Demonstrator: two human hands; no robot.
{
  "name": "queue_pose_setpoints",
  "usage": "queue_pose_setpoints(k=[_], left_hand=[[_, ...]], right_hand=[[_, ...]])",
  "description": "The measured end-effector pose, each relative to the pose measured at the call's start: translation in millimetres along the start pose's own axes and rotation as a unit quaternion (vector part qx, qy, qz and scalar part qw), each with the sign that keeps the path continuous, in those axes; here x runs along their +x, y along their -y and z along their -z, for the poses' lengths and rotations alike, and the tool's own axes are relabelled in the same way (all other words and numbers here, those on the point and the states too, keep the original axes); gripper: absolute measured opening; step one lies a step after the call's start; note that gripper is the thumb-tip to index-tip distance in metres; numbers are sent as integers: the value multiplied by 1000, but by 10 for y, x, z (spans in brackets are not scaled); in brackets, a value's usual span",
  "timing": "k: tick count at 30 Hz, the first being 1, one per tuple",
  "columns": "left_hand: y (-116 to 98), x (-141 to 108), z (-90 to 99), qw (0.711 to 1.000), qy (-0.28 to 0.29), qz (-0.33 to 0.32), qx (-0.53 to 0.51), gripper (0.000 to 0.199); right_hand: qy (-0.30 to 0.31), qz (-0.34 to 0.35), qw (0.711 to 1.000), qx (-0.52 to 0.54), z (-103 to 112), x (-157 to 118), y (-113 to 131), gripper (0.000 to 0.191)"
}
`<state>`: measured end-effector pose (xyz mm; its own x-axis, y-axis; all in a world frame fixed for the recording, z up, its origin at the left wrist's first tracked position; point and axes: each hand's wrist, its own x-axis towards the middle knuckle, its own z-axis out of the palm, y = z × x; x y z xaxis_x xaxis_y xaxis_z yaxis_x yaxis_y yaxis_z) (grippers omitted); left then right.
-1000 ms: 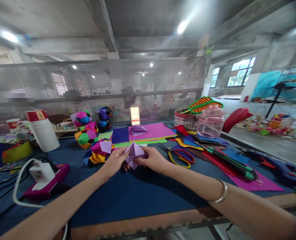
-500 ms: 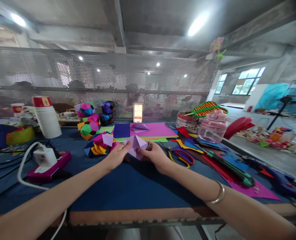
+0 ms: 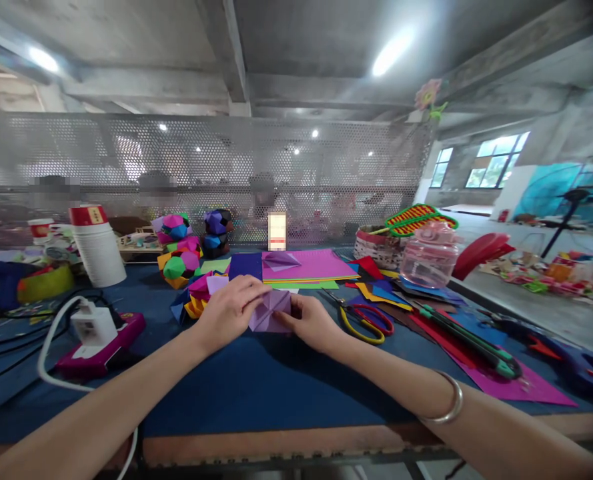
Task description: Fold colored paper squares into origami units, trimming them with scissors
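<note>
A creased piece of light purple paper (image 3: 272, 315) is held between my two hands, just above the blue tabletop (image 3: 256, 393). My left hand (image 3: 230, 310) grips its upper left edge, fingers bent over the top. From the other side my right hand (image 3: 310, 319) pinches the right edge, thumb in front. Behind the hands lie a stack of pink paper sheets (image 3: 316, 265) and a folded purple piece (image 3: 281, 261) on top of it. Colourful folded paper shapes (image 3: 179, 263) stand to the left of the stack.
Red-and-yellow-handled scissors (image 3: 366, 321) and a green cutter knife (image 3: 469, 340) lie on the right, near a glue gun (image 3: 551, 353). A pink bottle (image 3: 430, 257) stands behind them. Leftward are a power strip (image 3: 101, 343) with a white cable and stacked paper cups (image 3: 96, 250).
The purple paper has turned from a raised pointed shape to a flatter, creased face. My left hand has moved up over its top edge. The view has shifted slightly.
</note>
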<state>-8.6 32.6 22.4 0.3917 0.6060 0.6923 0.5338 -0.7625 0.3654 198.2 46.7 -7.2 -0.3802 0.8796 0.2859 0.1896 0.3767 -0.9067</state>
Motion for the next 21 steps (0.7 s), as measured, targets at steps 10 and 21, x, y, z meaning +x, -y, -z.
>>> queue_pose_setpoints(k=[10,21], left_hand=[[-37,14,40,998,52,24,-4,28],[130,53,30,926,136,294,-193,28]], right_hand=[[13,58,993,-104,24,-11,46,11],[38,88,979,-181,25,-19,102,20]])
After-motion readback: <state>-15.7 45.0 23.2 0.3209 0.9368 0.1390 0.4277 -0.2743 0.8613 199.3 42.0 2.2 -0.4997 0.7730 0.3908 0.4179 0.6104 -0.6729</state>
